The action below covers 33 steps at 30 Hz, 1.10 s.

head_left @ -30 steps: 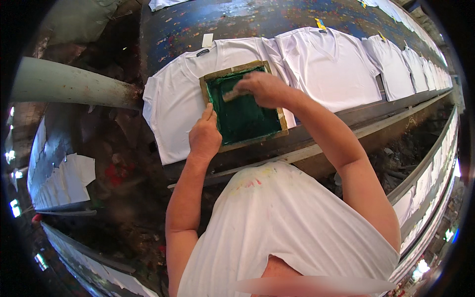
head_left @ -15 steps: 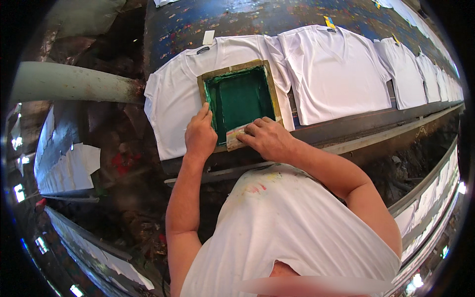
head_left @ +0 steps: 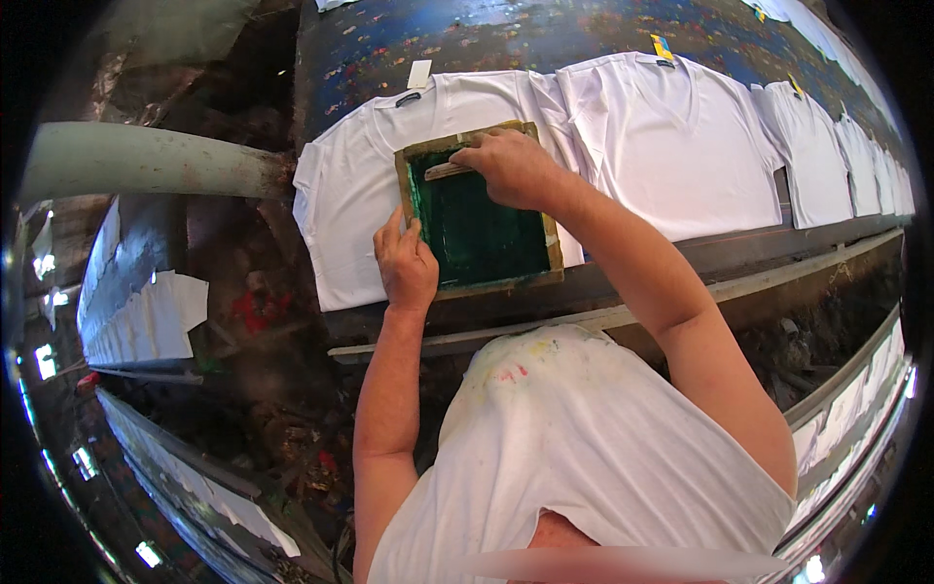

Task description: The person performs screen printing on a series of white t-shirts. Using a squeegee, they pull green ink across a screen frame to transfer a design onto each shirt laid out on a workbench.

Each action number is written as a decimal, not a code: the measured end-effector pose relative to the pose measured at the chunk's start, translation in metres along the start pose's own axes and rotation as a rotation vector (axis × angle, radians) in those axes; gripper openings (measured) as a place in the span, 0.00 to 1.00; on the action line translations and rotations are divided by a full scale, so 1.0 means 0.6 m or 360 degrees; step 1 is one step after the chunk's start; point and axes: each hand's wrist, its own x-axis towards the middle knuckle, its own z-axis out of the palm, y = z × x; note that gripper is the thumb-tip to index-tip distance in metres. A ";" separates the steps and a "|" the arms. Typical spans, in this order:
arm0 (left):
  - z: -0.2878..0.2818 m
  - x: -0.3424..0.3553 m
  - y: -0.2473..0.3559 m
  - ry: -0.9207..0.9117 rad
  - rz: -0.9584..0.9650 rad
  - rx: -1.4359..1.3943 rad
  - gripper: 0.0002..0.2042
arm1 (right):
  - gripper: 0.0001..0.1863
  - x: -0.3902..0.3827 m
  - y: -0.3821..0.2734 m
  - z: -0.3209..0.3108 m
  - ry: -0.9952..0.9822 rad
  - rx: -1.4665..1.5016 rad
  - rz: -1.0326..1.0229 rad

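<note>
A wooden-framed printing screen (head_left: pixel 501 279) with green ink inside lies on a white T-shirt (head_left: pixel 341 195) spread on the long table. My left hand (head_left: pixel 407 265) grips the frame's left side, its fingers closed on the edge. At the far end of the frame, my right hand (head_left: pixel 511 167) is closed around a squeegee (head_left: pixel 446 171), whose pale wooden edge shows left of the fingers. The squeegee's lower part is hidden by the hand and the ink.
More white T-shirts (head_left: pixel 681 146) lie in a row to the right along the ink-spotted dark table (head_left: pixel 389 44). A thick grey pole (head_left: pixel 156 161) juts in from the left. A rail (head_left: pixel 739 289) runs along the table's near side. Further tables with shirts stand behind.
My right hand has moved with the squeegee from the near end of the screen to its far end. The left hand stays on the frame's left side.
</note>
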 end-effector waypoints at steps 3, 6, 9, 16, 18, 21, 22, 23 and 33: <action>0.014 -0.008 0.000 0.0092 -0.0031 -0.0146 0.16 | 0.28 -0.029 -0.024 0.007 0.0012 -0.0028 -0.0056; 0.022 -0.009 -0.006 0.0168 0.0009 -0.0227 0.17 | 0.28 -0.068 -0.053 0.011 -0.0053 -0.0049 -0.0082; 0.025 -0.010 -0.012 0.0194 0.0016 -0.0303 0.17 | 0.28 -0.105 -0.085 0.016 -0.0042 -0.0021 -0.0084; 0.023 -0.016 -0.012 0.0168 -0.0080 -0.0465 0.18 | 0.28 -0.188 -0.151 0.036 -0.0102 -0.0025 -0.0025; 0.023 -0.016 -0.012 0.0154 -0.0105 -0.0464 0.19 | 0.28 -0.202 -0.160 0.042 -0.0076 -0.0035 -0.0034; 0.024 -0.017 -0.016 0.0141 -0.0107 -0.0426 0.22 | 0.28 -0.216 -0.167 0.050 -0.0084 -0.0039 -0.0046; 0.025 -0.017 -0.017 0.0138 -0.0099 -0.0445 0.22 | 0.28 -0.219 -0.168 0.052 -0.0099 -0.0035 -0.0042; 0.025 -0.017 -0.019 0.0136 -0.0091 -0.0461 0.22 | 0.28 -0.222 -0.168 0.054 -0.0101 -0.0022 -0.0048; 0.015 -0.038 -0.013 0.0333 0.0154 -0.0495 0.20 | 0.37 -0.287 -0.090 0.052 0.0788 0.0653 0.0627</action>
